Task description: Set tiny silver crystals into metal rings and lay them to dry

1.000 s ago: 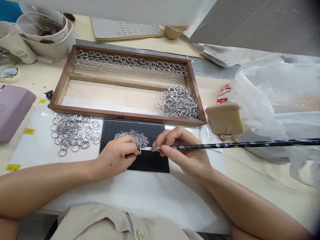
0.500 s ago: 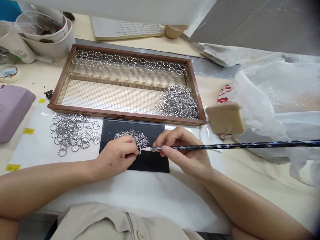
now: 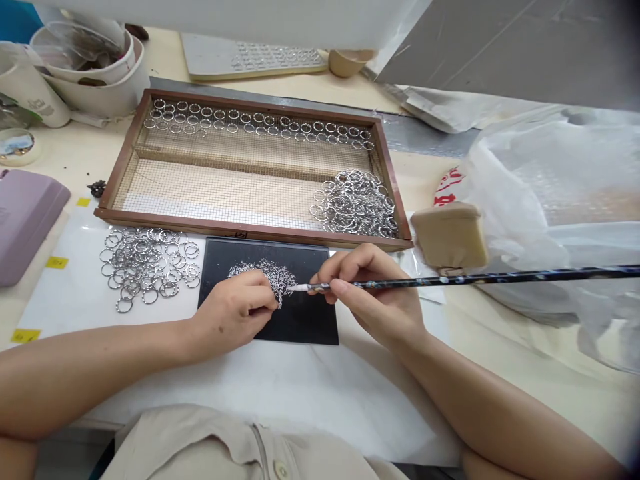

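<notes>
My left hand (image 3: 237, 310) is closed over the left part of a black mat (image 3: 310, 323), pinching a small silvery ring (image 3: 280, 301) that is mostly hidden by the fingers. Between the fingers of my right hand (image 3: 373, 293) is a long dark patterned stick (image 3: 475, 277) with a white tip. That tip touches the right edge of a pile of tiny silvery beads (image 3: 265, 270) on the mat. Left of the mat lies a loose heap of silvery rings (image 3: 145, 263) on white paper.
Behind the mat stands a wood-framed mesh tray (image 3: 210, 223) with rows of rings and a ring pile (image 3: 357, 203). A beige block (image 3: 450, 237) and plastic bags (image 3: 560, 193) are at right, a mauve case (image 3: 27, 223) and white tubs (image 3: 113, 83) at left.
My right hand has moved slightly up and right, taking the stick's tip from the ring at my left fingertips to the bead pile. My left hand has stayed in place.
</notes>
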`<action>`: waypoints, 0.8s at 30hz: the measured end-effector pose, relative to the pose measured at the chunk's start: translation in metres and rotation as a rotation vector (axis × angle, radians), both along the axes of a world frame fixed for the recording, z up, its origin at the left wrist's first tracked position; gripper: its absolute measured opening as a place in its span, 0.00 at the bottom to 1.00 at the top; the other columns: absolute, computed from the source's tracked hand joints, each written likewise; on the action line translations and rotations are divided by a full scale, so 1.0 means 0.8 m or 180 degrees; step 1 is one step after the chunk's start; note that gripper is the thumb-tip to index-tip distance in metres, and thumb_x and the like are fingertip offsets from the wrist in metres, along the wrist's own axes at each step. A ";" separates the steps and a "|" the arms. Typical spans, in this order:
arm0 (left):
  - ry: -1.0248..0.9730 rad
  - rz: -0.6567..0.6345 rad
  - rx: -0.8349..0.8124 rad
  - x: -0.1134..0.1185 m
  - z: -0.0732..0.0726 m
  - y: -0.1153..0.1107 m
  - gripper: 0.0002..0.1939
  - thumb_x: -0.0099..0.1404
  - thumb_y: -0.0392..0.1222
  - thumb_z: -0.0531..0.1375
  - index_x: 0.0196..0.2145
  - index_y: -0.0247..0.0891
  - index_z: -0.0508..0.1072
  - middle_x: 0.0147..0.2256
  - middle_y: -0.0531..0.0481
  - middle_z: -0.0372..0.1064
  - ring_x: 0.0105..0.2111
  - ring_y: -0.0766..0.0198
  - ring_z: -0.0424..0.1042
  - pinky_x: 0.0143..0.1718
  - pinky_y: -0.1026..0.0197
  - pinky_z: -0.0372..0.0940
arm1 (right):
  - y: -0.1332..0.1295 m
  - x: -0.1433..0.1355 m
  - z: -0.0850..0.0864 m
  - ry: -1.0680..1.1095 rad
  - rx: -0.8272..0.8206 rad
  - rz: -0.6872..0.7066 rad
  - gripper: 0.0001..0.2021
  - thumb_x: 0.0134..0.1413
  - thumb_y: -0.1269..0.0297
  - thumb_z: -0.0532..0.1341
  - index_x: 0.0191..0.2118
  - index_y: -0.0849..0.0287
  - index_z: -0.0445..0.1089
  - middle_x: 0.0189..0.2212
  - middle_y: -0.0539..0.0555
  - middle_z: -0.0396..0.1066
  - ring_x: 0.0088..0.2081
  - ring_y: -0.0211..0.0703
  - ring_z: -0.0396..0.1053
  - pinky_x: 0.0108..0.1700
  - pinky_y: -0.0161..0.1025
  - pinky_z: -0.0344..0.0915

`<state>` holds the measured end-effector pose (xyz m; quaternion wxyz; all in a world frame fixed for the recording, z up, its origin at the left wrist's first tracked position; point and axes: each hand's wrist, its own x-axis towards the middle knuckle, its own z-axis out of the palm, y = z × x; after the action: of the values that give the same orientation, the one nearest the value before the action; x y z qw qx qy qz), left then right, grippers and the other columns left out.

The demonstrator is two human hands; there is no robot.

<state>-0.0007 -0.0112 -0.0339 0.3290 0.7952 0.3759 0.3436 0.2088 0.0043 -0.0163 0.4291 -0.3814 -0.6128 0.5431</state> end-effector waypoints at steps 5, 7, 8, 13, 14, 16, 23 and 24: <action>0.0019 0.0010 -0.0018 -0.001 0.000 0.000 0.09 0.57 0.25 0.56 0.22 0.34 0.67 0.27 0.53 0.64 0.26 0.73 0.63 0.26 0.71 0.58 | 0.009 -0.003 -0.009 -0.0199 -0.0127 -0.0478 0.08 0.54 0.71 0.58 0.27 0.55 0.58 0.26 0.47 0.64 0.23 0.35 0.61 0.30 0.40 0.62; 0.0012 0.0020 -0.0051 -0.001 0.000 -0.001 0.09 0.58 0.26 0.56 0.23 0.34 0.68 0.27 0.53 0.64 0.26 0.73 0.63 0.27 0.71 0.59 | 0.012 -0.006 -0.011 -0.0364 -0.0207 -0.0657 0.08 0.53 0.71 0.58 0.27 0.55 0.58 0.26 0.47 0.64 0.23 0.35 0.61 0.30 0.39 0.63; 0.0008 0.0029 -0.0065 -0.001 0.000 -0.001 0.09 0.58 0.26 0.56 0.23 0.35 0.68 0.27 0.53 0.64 0.26 0.73 0.64 0.27 0.71 0.59 | 0.013 -0.007 -0.011 -0.0430 -0.0236 -0.0719 0.08 0.53 0.71 0.58 0.26 0.55 0.58 0.26 0.47 0.64 0.24 0.35 0.62 0.31 0.39 0.64; -0.0012 0.0054 -0.0101 0.000 -0.001 -0.002 0.09 0.57 0.25 0.56 0.23 0.34 0.67 0.27 0.54 0.64 0.27 0.74 0.64 0.28 0.71 0.59 | 0.016 -0.010 -0.011 -0.0599 -0.0224 -0.0831 0.08 0.52 0.71 0.58 0.26 0.56 0.58 0.24 0.47 0.64 0.26 0.36 0.65 0.33 0.39 0.65; -0.0016 0.0053 -0.0108 0.000 -0.001 -0.002 0.09 0.57 0.25 0.56 0.23 0.34 0.67 0.27 0.54 0.64 0.27 0.74 0.64 0.28 0.71 0.59 | 0.016 -0.010 -0.011 -0.0627 -0.0225 -0.0828 0.08 0.51 0.71 0.58 0.26 0.56 0.58 0.24 0.47 0.64 0.26 0.36 0.65 0.33 0.39 0.65; -0.0018 0.0051 -0.0120 0.000 -0.001 -0.002 0.09 0.56 0.24 0.57 0.23 0.34 0.67 0.27 0.54 0.64 0.27 0.74 0.64 0.28 0.71 0.58 | 0.017 -0.009 -0.011 -0.0684 -0.0226 -0.0821 0.08 0.51 0.70 0.58 0.26 0.56 0.58 0.24 0.47 0.64 0.26 0.36 0.65 0.32 0.39 0.65; -0.0025 0.0035 -0.0121 0.001 -0.001 -0.002 0.09 0.57 0.24 0.56 0.23 0.34 0.67 0.26 0.54 0.64 0.27 0.73 0.63 0.28 0.70 0.59 | 0.017 -0.011 -0.010 -0.0978 -0.0088 -0.0834 0.08 0.49 0.70 0.59 0.25 0.56 0.57 0.24 0.46 0.64 0.25 0.35 0.63 0.28 0.36 0.60; -0.0023 0.0032 -0.0118 0.001 0.000 -0.002 0.09 0.57 0.24 0.56 0.23 0.34 0.67 0.26 0.54 0.64 0.27 0.73 0.63 0.28 0.70 0.59 | 0.017 -0.012 -0.010 -0.0992 -0.0090 -0.0830 0.08 0.49 0.69 0.59 0.25 0.56 0.57 0.24 0.47 0.64 0.25 0.35 0.63 0.29 0.37 0.60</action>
<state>-0.0001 -0.0127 -0.0342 0.3434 0.7858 0.3849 0.3411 0.1993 0.0177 -0.0240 0.3904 -0.5429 -0.6095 0.4259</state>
